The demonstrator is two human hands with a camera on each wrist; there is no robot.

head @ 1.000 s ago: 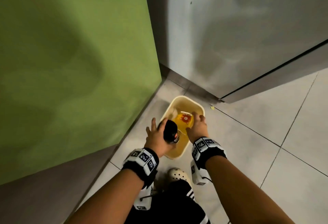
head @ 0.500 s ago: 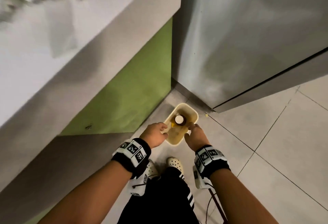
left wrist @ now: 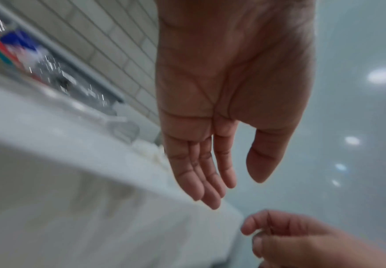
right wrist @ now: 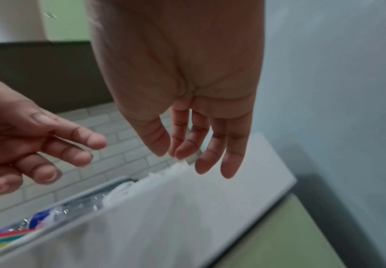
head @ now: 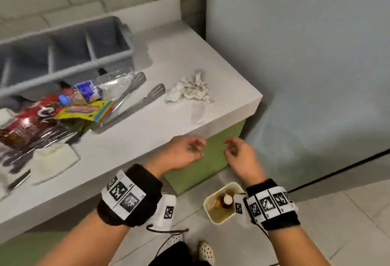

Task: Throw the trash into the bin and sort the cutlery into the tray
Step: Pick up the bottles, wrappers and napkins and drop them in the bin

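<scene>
Both hands hang empty in front of the white counter (head: 160,122). My left hand (head: 185,149) and my right hand (head: 238,151) have relaxed, slightly bent fingers (left wrist: 210,181) (right wrist: 210,150). On the floor below stands the cream bin (head: 221,219), with a dark bottle (head: 226,199) upright in it. On the counter lie a crumpled white tissue (head: 190,90), a clear crushed plastic bottle (head: 109,84), coloured snack wrappers (head: 84,111) and metal cutlery (head: 137,99). The grey divided tray (head: 69,48) stands at the back left.
A grey appliance wall (head: 306,65) rises to the right of the counter. White folded napkins (head: 52,160) lie at the counter's front left. The counter's green side panel (head: 202,166) is just behind my hands. My shoe (head: 205,252) stands on the tiled floor.
The left hand let go of the dark bottle, which now stands in the bin. Both hands rose from the bin to counter height, and the view lifted to the counter.
</scene>
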